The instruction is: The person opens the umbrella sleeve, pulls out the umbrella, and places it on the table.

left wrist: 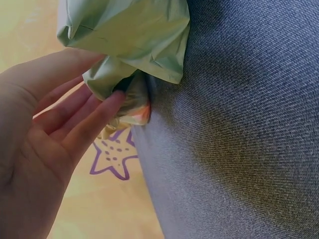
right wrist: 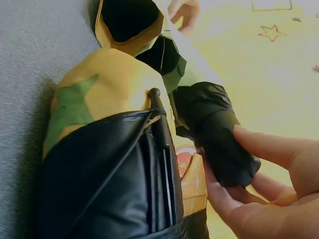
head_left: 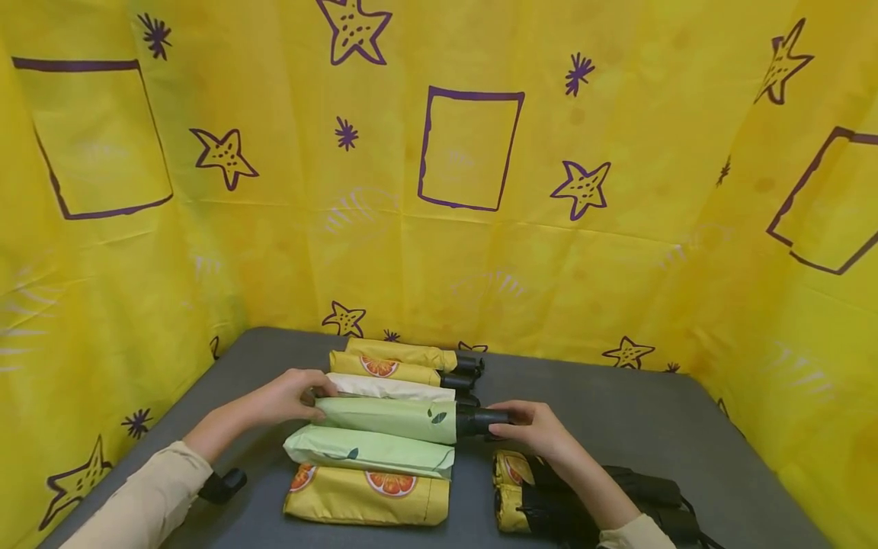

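Observation:
A light green folding umbrella in its sleeve [head_left: 384,419], with a dark leaf print, lies across the middle of a row of sleeves. At its left end my left hand [head_left: 302,396] holds the sleeve between thumb and fingers; in the left wrist view the left hand [left wrist: 55,119] is at the fabric end. My right hand [head_left: 531,427] grips the black end of the umbrella [head_left: 480,421] sticking out of the sleeve. Seen from the right wrist, the thumb and fingers of the right hand [right wrist: 284,174] pinch that black end [right wrist: 214,134].
Nearer me lie a pale green sleeve [head_left: 370,451] and a yellow orange-print sleeve [head_left: 370,496]. Behind are a white umbrella [head_left: 398,387] and yellow umbrellas [head_left: 384,367]. Black-and-yellow umbrellas [head_left: 569,499] lie at right, a black object [head_left: 222,486] by the left forearm. Yellow cloth [head_left: 480,267] encloses the grey table [head_left: 583,396].

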A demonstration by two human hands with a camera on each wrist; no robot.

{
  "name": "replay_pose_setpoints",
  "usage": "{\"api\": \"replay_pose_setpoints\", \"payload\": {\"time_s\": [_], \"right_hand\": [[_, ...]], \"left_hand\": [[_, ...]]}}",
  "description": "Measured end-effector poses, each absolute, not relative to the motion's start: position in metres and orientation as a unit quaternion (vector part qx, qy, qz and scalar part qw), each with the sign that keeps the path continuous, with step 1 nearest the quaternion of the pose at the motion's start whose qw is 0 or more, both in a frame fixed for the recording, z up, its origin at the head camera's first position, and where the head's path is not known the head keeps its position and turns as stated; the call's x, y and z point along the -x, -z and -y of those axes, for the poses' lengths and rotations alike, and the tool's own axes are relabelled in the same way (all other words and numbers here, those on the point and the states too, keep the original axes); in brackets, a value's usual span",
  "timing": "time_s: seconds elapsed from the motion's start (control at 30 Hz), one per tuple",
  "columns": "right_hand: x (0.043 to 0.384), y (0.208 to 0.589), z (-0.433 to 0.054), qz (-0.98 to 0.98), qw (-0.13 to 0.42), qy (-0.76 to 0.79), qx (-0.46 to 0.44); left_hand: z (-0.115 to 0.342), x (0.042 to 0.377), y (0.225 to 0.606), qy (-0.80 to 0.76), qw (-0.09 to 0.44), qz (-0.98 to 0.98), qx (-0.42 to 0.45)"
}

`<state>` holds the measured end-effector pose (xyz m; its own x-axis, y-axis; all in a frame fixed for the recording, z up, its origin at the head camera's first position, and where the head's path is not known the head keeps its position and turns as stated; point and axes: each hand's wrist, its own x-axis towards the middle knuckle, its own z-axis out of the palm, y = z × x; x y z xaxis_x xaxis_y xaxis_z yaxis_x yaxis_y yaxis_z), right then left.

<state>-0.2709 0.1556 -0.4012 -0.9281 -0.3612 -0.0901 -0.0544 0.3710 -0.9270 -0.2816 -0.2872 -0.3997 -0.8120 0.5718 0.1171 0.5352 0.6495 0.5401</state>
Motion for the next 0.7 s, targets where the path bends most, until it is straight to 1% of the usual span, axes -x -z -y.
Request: {"api": "replay_pose_setpoints", "payload": {"time_s": [0.23,0.53,0.7], "right_hand": [[0.265,0.401,-0.162,-0.806,0.140,0.566,0.103],[0.264,0.401,-0.173,-0.773,0.164,0.608,0.083],[0.263,0.398,-0.184,-0.766,0.167,0.617,0.066]], "left_hand": [[0.286,0.280,0.398,-0.293,0.022,-0.906,-0.306],[0.289,0.278,0.404,-0.299,0.014,-0.904,-0.306],[0.288,0.280,0.402,-0.301,0.013,-0.903,-0.308]]}}
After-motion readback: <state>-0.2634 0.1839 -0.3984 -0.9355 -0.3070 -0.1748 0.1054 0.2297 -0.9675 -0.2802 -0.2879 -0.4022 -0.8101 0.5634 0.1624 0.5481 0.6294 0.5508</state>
